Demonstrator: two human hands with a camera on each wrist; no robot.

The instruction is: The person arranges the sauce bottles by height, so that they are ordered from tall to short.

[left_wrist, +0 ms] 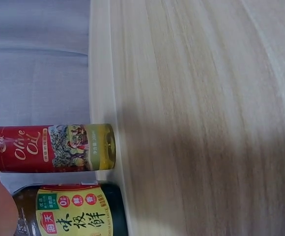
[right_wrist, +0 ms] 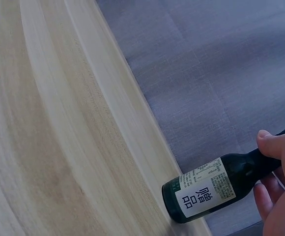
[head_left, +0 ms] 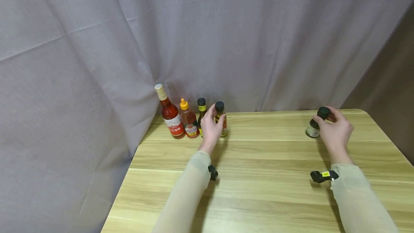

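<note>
My left hand (head_left: pixel 211 127) holds a small olive oil bottle (left_wrist: pixel 54 148) near its top, thumb and fingers either side below the black cap. This bottle has a red label and stands upright at the back of the table. Close beside it is a soy sauce bottle (left_wrist: pixel 73 211) with a yellow label, partly hidden behind the left hand in the head view. Far to the right, my right hand (head_left: pixel 337 130) grips a small dark green bottle (right_wrist: pixel 204 187) by its neck. A white label wraps its body, and its base is at the table's back edge.
Left of the soy sauce stand a squeeze bottle (head_left: pixel 190 121) with an orange cap and a tall bottle (head_left: pixel 173 118) of red liquid. They line up along the back of the wooden table (head_left: pixel 258 175). A grey curtain (head_left: pixel 242 46) hangs behind.
</note>
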